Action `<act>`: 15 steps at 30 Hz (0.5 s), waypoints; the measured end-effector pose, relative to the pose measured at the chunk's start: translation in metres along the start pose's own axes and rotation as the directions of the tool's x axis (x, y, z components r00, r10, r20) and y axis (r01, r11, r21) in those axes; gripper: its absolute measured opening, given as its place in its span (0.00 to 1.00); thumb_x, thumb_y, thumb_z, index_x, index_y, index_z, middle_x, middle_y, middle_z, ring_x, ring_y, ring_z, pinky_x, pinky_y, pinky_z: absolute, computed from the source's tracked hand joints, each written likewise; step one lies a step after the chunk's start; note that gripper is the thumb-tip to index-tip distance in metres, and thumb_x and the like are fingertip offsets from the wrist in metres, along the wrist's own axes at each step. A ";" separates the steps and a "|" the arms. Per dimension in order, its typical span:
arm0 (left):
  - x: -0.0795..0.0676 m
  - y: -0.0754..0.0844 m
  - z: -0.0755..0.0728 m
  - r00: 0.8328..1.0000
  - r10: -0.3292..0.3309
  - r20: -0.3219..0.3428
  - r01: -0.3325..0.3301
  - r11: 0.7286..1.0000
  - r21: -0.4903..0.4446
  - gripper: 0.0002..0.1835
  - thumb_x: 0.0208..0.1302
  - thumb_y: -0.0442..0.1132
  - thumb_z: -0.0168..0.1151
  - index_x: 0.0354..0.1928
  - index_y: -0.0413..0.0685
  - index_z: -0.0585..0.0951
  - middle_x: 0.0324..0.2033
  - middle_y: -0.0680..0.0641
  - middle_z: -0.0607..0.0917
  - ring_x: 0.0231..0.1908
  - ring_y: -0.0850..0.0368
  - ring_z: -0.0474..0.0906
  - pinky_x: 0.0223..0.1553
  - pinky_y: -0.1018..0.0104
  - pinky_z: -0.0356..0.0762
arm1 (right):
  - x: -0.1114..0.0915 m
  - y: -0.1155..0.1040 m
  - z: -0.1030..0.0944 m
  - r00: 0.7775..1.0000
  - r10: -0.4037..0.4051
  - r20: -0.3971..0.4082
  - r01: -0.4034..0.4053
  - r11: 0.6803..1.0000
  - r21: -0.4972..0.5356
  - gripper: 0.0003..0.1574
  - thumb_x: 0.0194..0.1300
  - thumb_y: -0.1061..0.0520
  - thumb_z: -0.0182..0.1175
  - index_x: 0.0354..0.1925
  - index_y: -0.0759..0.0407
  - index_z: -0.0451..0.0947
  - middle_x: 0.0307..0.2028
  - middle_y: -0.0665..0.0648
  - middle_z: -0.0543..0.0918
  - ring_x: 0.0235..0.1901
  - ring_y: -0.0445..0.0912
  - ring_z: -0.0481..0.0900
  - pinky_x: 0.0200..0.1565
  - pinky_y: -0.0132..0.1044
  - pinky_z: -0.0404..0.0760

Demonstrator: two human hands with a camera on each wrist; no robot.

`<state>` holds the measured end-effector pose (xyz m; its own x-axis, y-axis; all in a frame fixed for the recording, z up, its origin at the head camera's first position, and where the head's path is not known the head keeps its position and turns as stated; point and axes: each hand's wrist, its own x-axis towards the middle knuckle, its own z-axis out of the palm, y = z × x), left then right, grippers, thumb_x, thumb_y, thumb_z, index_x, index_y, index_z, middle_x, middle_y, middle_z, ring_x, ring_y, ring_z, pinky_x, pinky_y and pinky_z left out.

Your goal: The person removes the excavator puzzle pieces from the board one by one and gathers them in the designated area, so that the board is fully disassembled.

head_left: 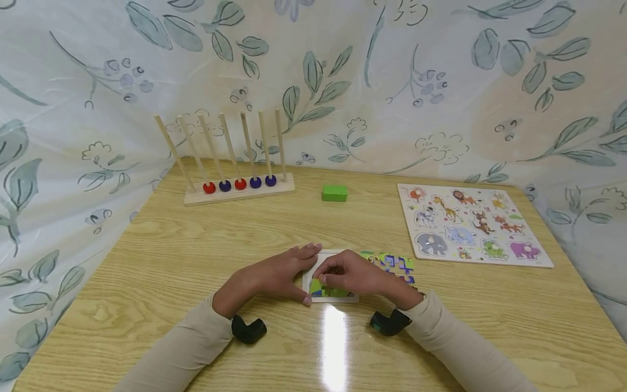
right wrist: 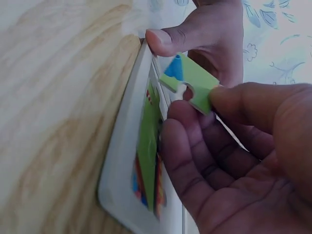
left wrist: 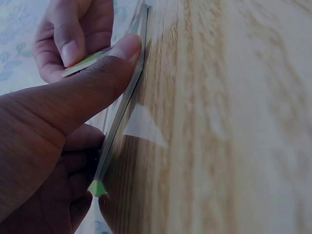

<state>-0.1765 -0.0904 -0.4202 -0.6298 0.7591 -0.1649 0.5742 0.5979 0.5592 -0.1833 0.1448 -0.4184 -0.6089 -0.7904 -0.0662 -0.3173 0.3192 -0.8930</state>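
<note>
Two hands at puzzle tray [head_left: 313, 272] on counter [head_left: 196, 261]: left hand [head_left: 274, 277] flat, thumb bracing tray edge against sliding; right hand [head_left: 352, 275] pinches green puzzle piece [right wrist: 191, 84] over tray.

Both forearms are extended forward and angled inward, so that the hands meet at the centre. The left hand [head_left: 276, 275] is laid flat, fingers straight, thumb [left wrist: 105, 73] stretched out. The right hand [head_left: 350, 275] is arched, its thumb and fingers [right wrist: 183, 126] curled into a pinch.

Open table [head_left: 161, 261] left; puzzle sheet [head_left: 392, 264] crowding right.
</note>
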 end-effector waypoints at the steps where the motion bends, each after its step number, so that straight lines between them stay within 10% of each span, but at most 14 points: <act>1: 0.000 0.000 0.000 1.000 -0.002 0.000 0.002 1.000 0.000 0.52 0.55 0.57 0.71 0.75 0.43 0.56 0.76 0.49 0.48 0.74 0.52 0.40 0.70 0.53 0.46 | -0.002 0.000 -0.001 1.000 0.011 -0.016 -0.011 1.000 0.000 0.12 0.71 0.64 0.55 0.47 0.63 0.83 0.40 0.53 0.85 0.36 0.40 0.80 0.39 0.34 0.79; 15: -0.001 0.003 0.000 1.000 -0.028 0.002 0.028 1.000 -0.004 0.53 0.54 0.56 0.72 0.74 0.39 0.57 0.76 0.50 0.48 0.74 0.55 0.39 0.69 0.58 0.52 | -0.024 -0.003 -0.023 0.990 0.075 -0.118 -0.076 0.997 -0.003 0.13 0.72 0.63 0.54 0.49 0.67 0.82 0.37 0.55 0.84 0.35 0.51 0.83 0.34 0.34 0.79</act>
<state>-0.1744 -0.0899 -0.4183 -0.6446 0.7426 -0.1817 0.5544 0.6177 0.5577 -0.1848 0.1746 -0.4043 -0.7123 -0.6973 -0.0804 -0.2724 0.3801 -0.8839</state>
